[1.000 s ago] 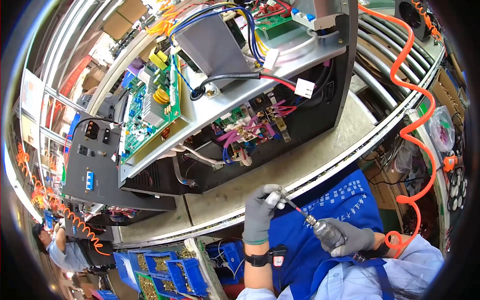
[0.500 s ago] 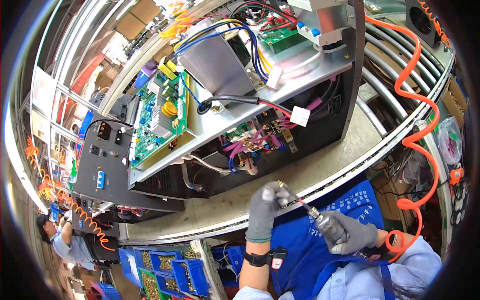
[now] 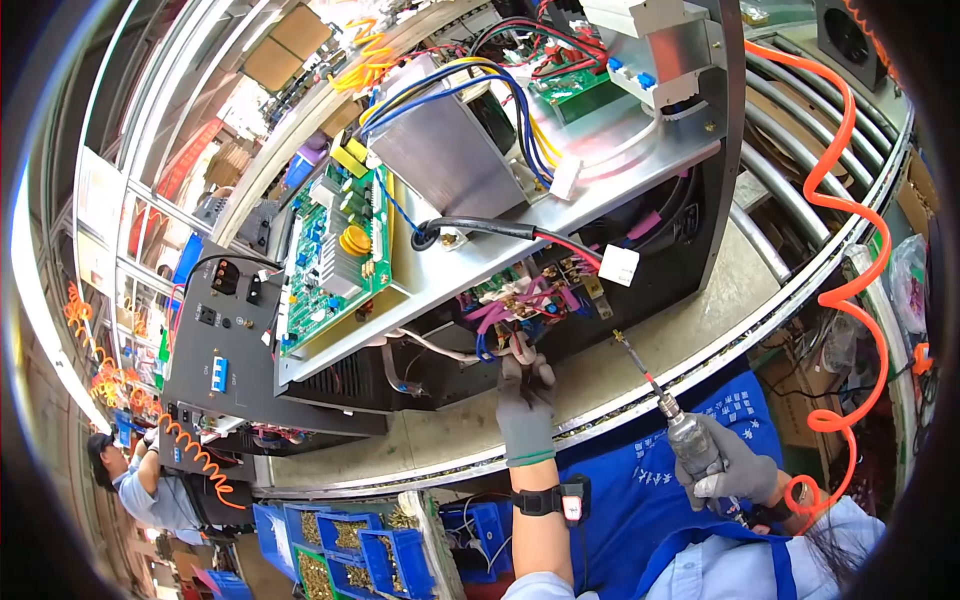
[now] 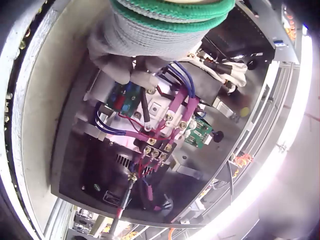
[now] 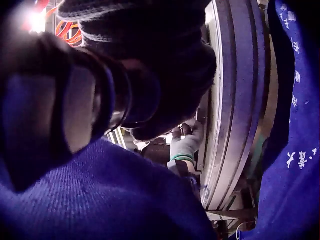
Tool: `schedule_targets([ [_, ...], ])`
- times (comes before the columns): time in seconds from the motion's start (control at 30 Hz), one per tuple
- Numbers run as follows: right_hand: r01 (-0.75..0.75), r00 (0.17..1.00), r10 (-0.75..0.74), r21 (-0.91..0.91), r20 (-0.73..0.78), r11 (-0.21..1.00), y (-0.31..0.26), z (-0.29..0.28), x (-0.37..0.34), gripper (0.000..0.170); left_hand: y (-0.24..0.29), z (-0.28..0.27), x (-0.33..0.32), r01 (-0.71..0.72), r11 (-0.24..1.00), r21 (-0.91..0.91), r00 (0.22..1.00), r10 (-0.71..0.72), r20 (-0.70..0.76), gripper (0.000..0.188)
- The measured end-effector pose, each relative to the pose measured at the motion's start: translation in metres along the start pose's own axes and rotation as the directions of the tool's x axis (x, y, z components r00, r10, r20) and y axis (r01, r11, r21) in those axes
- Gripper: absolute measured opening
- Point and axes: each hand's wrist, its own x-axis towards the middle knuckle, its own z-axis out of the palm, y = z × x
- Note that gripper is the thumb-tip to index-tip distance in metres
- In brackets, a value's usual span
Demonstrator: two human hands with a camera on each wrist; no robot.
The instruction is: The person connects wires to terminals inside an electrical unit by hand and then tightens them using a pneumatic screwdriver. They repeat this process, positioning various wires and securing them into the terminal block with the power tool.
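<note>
My gloved left hand (image 3: 527, 405) reaches in under the metal shelf of an open cabinet, fingers bent at its wiring (image 3: 512, 305). In the left wrist view, the fingertips (image 4: 142, 79) are right by a black-sleeved lead (image 4: 145, 107) beside a white block with brass screws; I cannot tell whether they pinch it. My gloved right hand (image 3: 725, 465) grips an air screwdriver (image 3: 690, 440) over the blue apron. Its long bit slants up toward the cabinet, with a brass screw (image 3: 618, 336) at the tip, apart from the terminals.
Above the wiring, the metal shelf (image 3: 440, 270) carries a green circuit board (image 3: 330, 265) and a grey box (image 3: 450, 150). A coiled orange air hose (image 3: 860, 270) hangs at the right. Blue bins (image 3: 395, 565) of brass screws stand at the lower left. Another person (image 3: 160, 495) is farther left.
My left hand has left the screwdriver's tip and moved forward into the cabinet's wiring. The brass screw stays on the bit. The cabinet has shifted right and down in view.
</note>
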Motion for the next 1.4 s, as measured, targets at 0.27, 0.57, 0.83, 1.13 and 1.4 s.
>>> schedule_targets([
  [0.27,0.045,0.999,-0.045,0.039,0.009,0.998,0.006,0.0,-0.002,0.081,0.026,0.021,-0.027,-0.147,0.142,0.979,0.94,0.327,0.094,0.019],
  [0.57,0.025,1.0,-0.027,0.108,0.01,0.994,0.002,-0.001,-0.003,0.075,0.014,0.054,-0.007,-0.178,-0.833,0.524,0.737,0.24,0.632,0.024],
  [0.83,0.013,0.994,-0.033,0.186,0.108,0.982,-0.001,-0.02,-0.002,0.083,0.056,0.03,0.027,-0.471,-0.627,0.62,0.855,-0.153,0.495,0.029],
  [1.13,0.096,0.987,-0.122,0.231,0.103,0.968,0.002,-0.035,-0.005,0.08,0.046,0.07,0.014,0.185,0.431,0.883,0.983,-0.098,-0.157,0.027],
  [1.4,0.078,0.989,-0.108,0.258,0.104,0.963,0.001,-0.027,-0.008,0.081,0.052,0.081,0.002,0.179,0.234,0.956,0.983,-0.089,-0.162,0.029],
])
